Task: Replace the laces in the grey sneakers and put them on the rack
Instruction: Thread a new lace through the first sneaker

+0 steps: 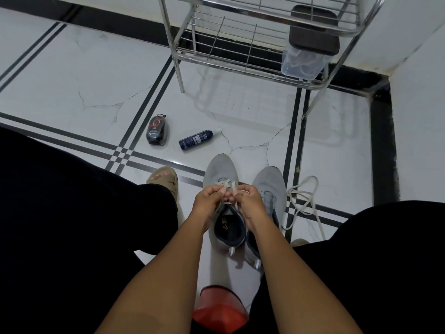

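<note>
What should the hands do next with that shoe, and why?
Probably pull the white lace snug through the left grey sneaker. Both the left hand and right hand pinch it over the eyelets, and the other sneaker looks unlaced, a loose lace lying beside it.

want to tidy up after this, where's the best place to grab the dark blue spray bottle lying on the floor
Grip the dark blue spray bottle across the middle of its round body, coming straight down from above. It lies on its side on the floor tile, its pale cap end pointing toward the rack, so fingers can likely close on its two long sides; nothing touches it.
</note>
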Demonstrator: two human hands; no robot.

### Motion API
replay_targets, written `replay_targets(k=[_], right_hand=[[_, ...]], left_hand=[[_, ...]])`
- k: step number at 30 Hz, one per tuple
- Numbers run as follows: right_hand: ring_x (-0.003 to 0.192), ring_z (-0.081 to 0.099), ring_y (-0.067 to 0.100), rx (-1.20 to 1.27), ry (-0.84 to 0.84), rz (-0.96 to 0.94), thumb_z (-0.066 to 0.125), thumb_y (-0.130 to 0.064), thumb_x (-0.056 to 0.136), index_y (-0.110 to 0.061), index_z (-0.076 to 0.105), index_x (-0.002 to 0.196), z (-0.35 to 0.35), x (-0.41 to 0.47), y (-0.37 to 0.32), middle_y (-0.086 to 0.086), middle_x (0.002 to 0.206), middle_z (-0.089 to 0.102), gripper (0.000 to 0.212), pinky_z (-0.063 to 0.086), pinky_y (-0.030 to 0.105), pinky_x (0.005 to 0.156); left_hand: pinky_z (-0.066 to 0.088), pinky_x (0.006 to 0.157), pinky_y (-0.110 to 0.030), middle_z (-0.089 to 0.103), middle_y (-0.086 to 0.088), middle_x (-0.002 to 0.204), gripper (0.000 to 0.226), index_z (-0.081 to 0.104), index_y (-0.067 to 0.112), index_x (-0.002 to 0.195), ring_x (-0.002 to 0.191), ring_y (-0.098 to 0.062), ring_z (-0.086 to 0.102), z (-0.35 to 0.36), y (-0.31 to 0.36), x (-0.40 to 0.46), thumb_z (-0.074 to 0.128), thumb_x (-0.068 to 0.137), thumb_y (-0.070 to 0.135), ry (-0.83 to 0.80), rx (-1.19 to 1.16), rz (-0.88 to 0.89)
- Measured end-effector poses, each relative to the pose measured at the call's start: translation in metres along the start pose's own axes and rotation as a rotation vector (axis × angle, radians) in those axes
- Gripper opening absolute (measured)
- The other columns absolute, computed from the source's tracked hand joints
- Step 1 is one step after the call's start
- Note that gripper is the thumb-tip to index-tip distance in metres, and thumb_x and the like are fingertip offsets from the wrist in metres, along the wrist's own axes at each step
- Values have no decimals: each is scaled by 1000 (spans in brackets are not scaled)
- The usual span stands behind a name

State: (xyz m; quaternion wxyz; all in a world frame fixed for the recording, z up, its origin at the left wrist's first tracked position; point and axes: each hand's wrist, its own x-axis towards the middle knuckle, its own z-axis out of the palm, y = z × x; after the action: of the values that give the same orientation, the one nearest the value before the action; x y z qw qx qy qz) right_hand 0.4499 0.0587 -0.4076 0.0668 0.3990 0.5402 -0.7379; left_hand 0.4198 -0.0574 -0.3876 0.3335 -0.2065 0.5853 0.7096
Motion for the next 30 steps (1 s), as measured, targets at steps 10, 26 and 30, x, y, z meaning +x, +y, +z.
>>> replay_targets(k=[10,26,30], right_hand=[[80,67,22,-10,-3,7,60,-9,94,-4,65,104,0,-1,-1,16,95,72,13,56,39,88],[69,68,16,113,-85,120,53,-3,96,-2,65,96,-2,-12,-16,14,86,69,12,57,22,63],[74,64,17,-240,-149,74,62,-8,91,-6,67,91,-2,-10,-20,9,83,69,6,52,23,66]], left_hand=[[51,60,-14,67,-12,83,12,67,4,92,67,-12,65,1,3,1,61,93,13,-35,95,38],[50,66,-9,67,-7,87,12,65,2,102,77,-11,63,1,10,6,58,94,7,-89,448,34],[51,76,-26,68,-9,88,12,65,11,93,78,-16,61,-4,11,6,55,93,4,-58,564,42]])
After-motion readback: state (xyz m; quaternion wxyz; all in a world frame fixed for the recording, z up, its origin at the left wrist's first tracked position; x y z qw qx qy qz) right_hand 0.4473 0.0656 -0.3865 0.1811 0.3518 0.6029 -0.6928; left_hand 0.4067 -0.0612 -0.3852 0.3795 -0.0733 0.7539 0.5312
